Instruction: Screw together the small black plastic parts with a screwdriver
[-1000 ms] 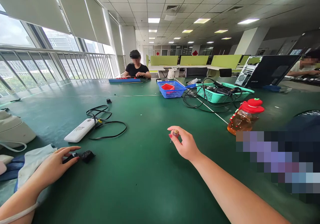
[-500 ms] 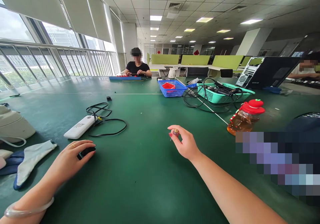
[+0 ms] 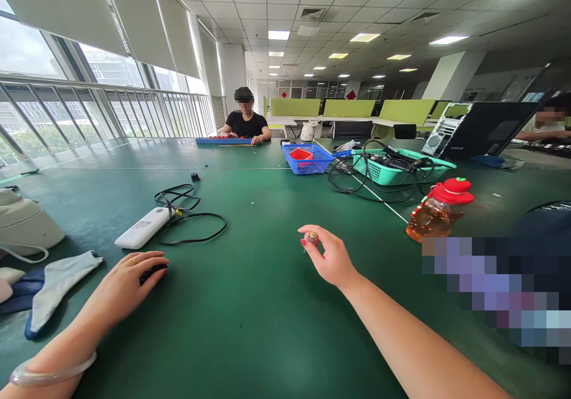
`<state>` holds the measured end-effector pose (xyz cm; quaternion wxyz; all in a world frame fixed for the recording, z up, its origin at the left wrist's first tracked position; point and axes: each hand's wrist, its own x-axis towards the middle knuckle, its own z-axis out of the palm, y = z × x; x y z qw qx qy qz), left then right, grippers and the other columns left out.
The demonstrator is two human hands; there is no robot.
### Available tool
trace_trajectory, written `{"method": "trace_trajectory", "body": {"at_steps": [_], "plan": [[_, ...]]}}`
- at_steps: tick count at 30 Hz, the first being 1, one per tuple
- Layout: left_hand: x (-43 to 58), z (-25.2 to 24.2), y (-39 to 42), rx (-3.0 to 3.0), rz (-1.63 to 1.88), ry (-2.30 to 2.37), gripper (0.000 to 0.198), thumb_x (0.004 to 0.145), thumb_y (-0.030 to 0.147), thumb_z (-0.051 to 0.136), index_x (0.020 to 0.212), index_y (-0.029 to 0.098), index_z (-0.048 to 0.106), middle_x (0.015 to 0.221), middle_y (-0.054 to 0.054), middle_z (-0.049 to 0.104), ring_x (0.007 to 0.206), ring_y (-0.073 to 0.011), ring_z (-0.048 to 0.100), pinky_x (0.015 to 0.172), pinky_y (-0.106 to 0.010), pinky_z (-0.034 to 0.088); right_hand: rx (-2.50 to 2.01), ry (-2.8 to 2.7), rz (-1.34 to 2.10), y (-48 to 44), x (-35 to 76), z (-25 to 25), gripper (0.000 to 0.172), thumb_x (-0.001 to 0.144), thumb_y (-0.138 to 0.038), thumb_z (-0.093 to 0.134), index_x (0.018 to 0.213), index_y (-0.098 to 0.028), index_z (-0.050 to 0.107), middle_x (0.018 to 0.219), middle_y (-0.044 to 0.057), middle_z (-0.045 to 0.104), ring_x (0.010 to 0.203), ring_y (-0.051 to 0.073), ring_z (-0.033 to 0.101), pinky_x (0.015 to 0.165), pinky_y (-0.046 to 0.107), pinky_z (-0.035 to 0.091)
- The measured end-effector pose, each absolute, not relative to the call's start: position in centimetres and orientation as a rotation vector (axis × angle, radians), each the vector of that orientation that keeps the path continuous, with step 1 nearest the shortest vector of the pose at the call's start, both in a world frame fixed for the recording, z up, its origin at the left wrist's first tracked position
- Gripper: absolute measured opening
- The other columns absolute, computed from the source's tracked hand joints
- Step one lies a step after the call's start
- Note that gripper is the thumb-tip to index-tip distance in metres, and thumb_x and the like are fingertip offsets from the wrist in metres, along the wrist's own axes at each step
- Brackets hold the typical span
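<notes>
My left hand (image 3: 127, 280) rests on the green table (image 3: 250, 304), its fingers curved round a small black object (image 3: 151, 273) that they mostly cover. Toward the middle, my right hand (image 3: 328, 255) pinches a small tool (image 3: 313, 238) between thumb and forefinger. The tool has a round brownish end facing me, and a thin shaft seems to show below the fingers; its exact kind is unclear. Beyond my left hand lies a white power bank-like block (image 3: 145, 228) beside a looped black cable (image 3: 214, 214).
A blue-and-white glove (image 3: 62, 277) lies left, near a beige appliance (image 3: 29, 220). Farther back are a blue basket (image 3: 310, 166), a green basket (image 3: 388, 176) with cables, and a tilted computer case (image 3: 486, 128). A red-lidded bottle (image 3: 439, 211) stands right. A person (image 3: 245, 119) sits across the table.
The fingers of my left hand have closed slightly further over the black object. My right hand stays almost still. The person across has moved a hand to the right end of the blue tray.
</notes>
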<state>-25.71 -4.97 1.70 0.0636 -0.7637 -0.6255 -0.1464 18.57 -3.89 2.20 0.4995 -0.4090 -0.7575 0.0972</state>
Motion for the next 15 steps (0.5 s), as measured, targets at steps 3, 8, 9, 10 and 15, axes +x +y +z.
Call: {"method": "trace_trajectory", "body": {"at_steps": [3, 8, 9, 10, 15], "plan": [[-25.78, 1.55, -4.86, -2.326, -0.427, -1.892, 0.051, 0.085, 0.056, 0.042, 0.105, 0.021, 0.073, 0.120, -0.009, 0.069, 0.113, -0.0291, 0.060, 0.104, -0.044, 0.044, -0.997, -1.837, 0.232, -3.87, 18.58, 2.17, 0.017, 0.093, -0.024, 0.049, 0.106, -0.024, 0.060, 0.075, 0.000, 0.062, 0.061, 0.013, 0.059, 0.065, 0.027, 0.053], [-25.89, 1.75, -4.95, -2.296, -0.438, -1.919, 0.051, 0.085, 0.054, 0.041, 0.106, 0.020, 0.073, 0.123, -0.010, 0.067, 0.115, -0.0298, 0.059, 0.104, -0.045, 0.044, -0.993, -1.841, 0.223, -3.86, 18.60, 2.13, 0.017, 0.092, -0.024, 0.049, 0.105, -0.024, 0.060, 0.075, 0.000, 0.062, 0.061, 0.013, 0.059, 0.064, 0.027, 0.052], [-25.95, 1.81, -4.98, -2.282, -0.447, -1.927, 0.052, 0.085, 0.054, 0.041, 0.107, 0.020, 0.073, 0.123, -0.011, 0.067, 0.115, -0.0299, 0.059, 0.104, -0.045, 0.043, -0.994, -1.840, 0.224, -3.86, 18.60, 2.12, 0.017, 0.092, -0.024, 0.049, 0.105, -0.024, 0.060, 0.075, 0.000, 0.062, 0.061, 0.013, 0.059, 0.064, 0.027, 0.053], [-26.03, 1.86, -5.01, -2.270, -0.459, -1.935, 0.052, 0.084, 0.055, 0.041, 0.106, 0.020, 0.073, 0.123, -0.011, 0.067, 0.114, -0.0298, 0.059, 0.104, -0.045, 0.044, -0.995, -1.839, 0.226, -3.86, 18.60, 2.12, 0.017, 0.092, -0.024, 0.049, 0.105, -0.024, 0.060, 0.075, 0.000, 0.062, 0.061, 0.013, 0.059, 0.064, 0.027, 0.053], [-26.35, 1.80, -4.95, -2.276, -0.521, -1.943, 0.051, 0.083, 0.057, 0.042, 0.105, 0.022, 0.073, 0.118, -0.008, 0.069, 0.111, -0.0291, 0.061, 0.100, -0.043, 0.048, -1.006, -1.841, 0.228, -3.89, 18.61, 2.13, 0.018, 0.092, -0.024, 0.049, 0.106, -0.024, 0.060, 0.077, 0.000, 0.063, 0.062, 0.013, 0.060, 0.065, 0.028, 0.053]]}}
